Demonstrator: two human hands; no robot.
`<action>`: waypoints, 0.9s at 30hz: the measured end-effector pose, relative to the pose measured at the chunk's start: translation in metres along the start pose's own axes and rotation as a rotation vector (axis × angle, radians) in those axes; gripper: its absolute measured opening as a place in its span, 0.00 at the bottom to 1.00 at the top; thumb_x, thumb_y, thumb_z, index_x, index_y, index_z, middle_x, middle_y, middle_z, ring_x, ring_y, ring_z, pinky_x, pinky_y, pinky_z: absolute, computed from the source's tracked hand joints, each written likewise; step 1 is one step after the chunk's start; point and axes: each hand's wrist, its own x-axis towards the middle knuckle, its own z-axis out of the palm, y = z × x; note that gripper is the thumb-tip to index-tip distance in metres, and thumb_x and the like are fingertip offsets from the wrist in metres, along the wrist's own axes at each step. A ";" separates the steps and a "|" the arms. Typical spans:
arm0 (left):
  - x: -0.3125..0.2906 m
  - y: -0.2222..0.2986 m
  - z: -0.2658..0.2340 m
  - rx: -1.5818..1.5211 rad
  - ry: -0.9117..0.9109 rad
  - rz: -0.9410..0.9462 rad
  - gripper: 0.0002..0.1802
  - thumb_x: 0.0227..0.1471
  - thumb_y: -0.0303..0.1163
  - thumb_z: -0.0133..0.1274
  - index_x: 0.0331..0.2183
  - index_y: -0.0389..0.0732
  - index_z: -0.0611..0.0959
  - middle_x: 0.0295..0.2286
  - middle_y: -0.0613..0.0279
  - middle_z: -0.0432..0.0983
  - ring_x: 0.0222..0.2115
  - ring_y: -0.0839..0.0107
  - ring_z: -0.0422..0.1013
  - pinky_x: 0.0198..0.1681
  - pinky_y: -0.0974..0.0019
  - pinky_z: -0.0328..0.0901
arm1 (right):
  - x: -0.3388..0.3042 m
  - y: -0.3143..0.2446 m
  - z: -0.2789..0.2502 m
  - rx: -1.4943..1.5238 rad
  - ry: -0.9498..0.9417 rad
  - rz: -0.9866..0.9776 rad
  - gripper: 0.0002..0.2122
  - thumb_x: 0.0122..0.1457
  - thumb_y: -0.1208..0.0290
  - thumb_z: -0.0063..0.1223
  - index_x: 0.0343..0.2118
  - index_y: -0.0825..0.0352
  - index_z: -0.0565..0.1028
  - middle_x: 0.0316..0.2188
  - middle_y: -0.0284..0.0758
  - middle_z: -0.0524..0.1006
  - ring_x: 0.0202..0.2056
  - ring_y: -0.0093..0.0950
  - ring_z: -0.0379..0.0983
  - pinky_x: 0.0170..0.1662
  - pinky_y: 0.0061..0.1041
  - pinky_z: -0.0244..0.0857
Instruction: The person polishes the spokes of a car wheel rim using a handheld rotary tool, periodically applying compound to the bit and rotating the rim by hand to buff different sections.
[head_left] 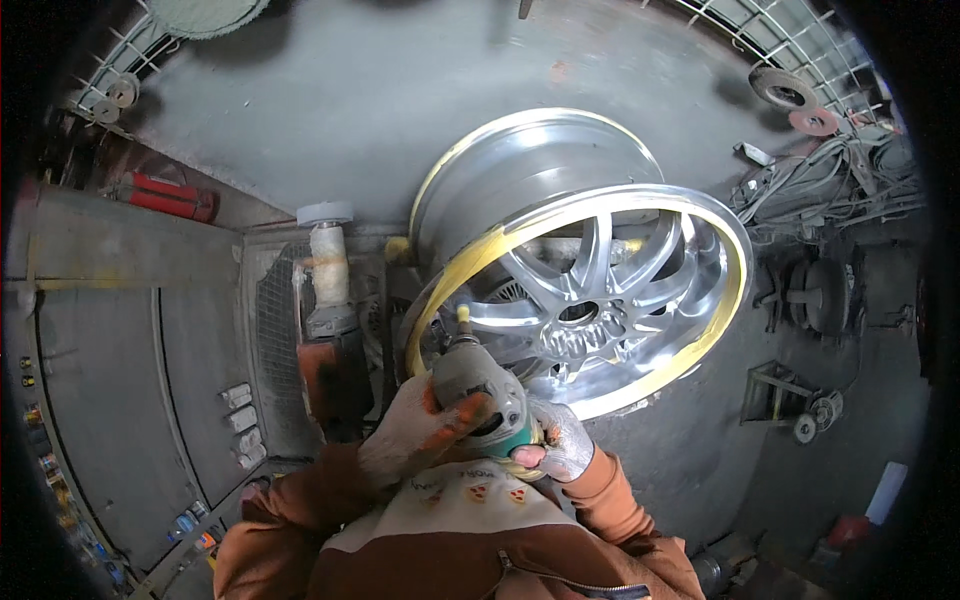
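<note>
A die grinder (478, 380) with a grey body and a green band is held between both hands, close to my chest. My left hand (410, 425), in a white glove with orange marks, is wrapped round its body from the left. My right hand (562, 440), gloved too but with a bare thumb tip, grips the green rear part. The grinder's yellowish tip (464, 314) points away from me, in front of the left side of a shiny alloy wheel (597, 250); I cannot tell whether they touch. Yellow tape (480, 262) runs along the wheel's lip. The wheel stands tilted, spokes facing me.
Left of the wheel stands an orange-and-grey power tool (335, 365) with a white disc (325, 212) at its top. A red cylinder (168, 196) lies farther left. Tangled cables (835, 185) hang at the right, above a small metal stand (772, 392). Wire racks (780, 30) edge the back.
</note>
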 end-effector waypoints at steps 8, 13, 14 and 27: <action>0.005 -0.003 0.016 0.018 -0.117 -0.055 0.18 0.59 0.41 0.58 0.45 0.38 0.79 0.40 0.62 0.77 0.40 0.74 0.72 0.46 0.66 0.67 | -0.028 0.000 -0.003 -0.014 0.082 0.013 0.32 0.50 0.56 0.68 0.52 0.75 0.73 0.45 0.43 0.79 0.46 0.32 0.75 0.54 0.31 0.65; -0.001 -0.003 0.008 0.075 -0.071 0.073 0.20 0.59 0.44 0.58 0.45 0.38 0.79 0.40 0.63 0.77 0.41 0.75 0.71 0.46 0.65 0.67 | -0.015 -0.002 0.000 -0.038 0.049 0.022 0.33 0.50 0.56 0.67 0.53 0.75 0.73 0.47 0.43 0.78 0.47 0.33 0.74 0.55 0.32 0.65; -0.001 -0.003 0.003 0.078 -0.070 0.073 0.20 0.59 0.44 0.58 0.45 0.38 0.79 0.40 0.63 0.77 0.41 0.75 0.71 0.46 0.65 0.67 | -0.008 -0.001 0.000 -0.083 0.017 -0.009 0.32 0.51 0.54 0.66 0.53 0.74 0.73 0.45 0.44 0.78 0.47 0.36 0.75 0.53 0.33 0.65; -0.001 0.008 -0.008 0.082 -0.040 -0.016 0.17 0.61 0.42 0.57 0.44 0.38 0.80 0.37 0.65 0.77 0.39 0.77 0.70 0.45 0.67 0.67 | 0.009 0.003 -0.001 -0.003 -0.034 -0.016 0.31 0.52 0.54 0.64 0.52 0.73 0.73 0.45 0.45 0.77 0.47 0.37 0.74 0.53 0.33 0.64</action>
